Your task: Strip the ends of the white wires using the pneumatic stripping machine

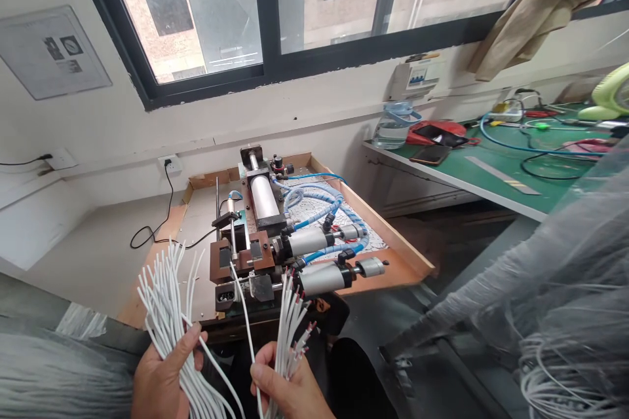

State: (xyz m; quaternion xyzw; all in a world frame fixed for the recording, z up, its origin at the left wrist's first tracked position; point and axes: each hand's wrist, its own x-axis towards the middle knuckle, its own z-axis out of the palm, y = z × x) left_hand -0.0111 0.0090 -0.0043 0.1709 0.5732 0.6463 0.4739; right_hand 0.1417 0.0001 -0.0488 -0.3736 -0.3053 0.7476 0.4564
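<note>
A thick bundle of white cables point(170, 301) fans upward out of my left hand point(164, 373), whose thumb lies across it. My right hand point(285, 383) grips a smaller bundle of white cables point(289, 327) with stripped ends showing reddish wires. Between its thumb and fingers runs a single white cable point(246, 314), which reaches up to the front of a machine point(260, 252). The machine has silver cylinders, brown blocks and blue air hoses point(319, 206). It stands just beyond both hands, on a tray with wooden edges point(393, 252).
At the right is a green-topped table point(472, 177) with a water jug point(393, 124), a red bag point(442, 133), a phone and a steel ruler. Plastic-wrapped cable bundles point(555, 340) fill the lower right; more wrapped material point(59, 366) lies at the lower left.
</note>
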